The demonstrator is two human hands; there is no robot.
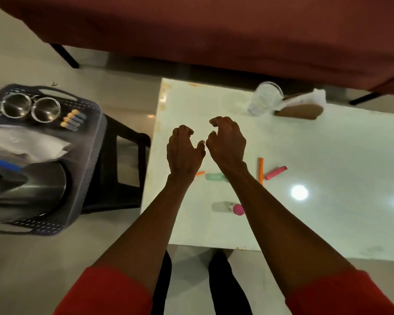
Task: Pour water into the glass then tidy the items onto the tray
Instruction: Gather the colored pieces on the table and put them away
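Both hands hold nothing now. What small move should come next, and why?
Probably the left hand should go to the steel jug in the tray: the glass on the table looks empty.

Jug (pixel 25 189) cut off by left edge, blurred; green marker (pixel 215 177) and orange marker (pixel 200 173) partly hidden behind wrists; batteries (pixel 72 119) too small to read.

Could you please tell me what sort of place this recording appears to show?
Probably a home living room: a low white glossy table on a pale tiled floor, with a dark red upholstered sofa on thin black legs just behind it.
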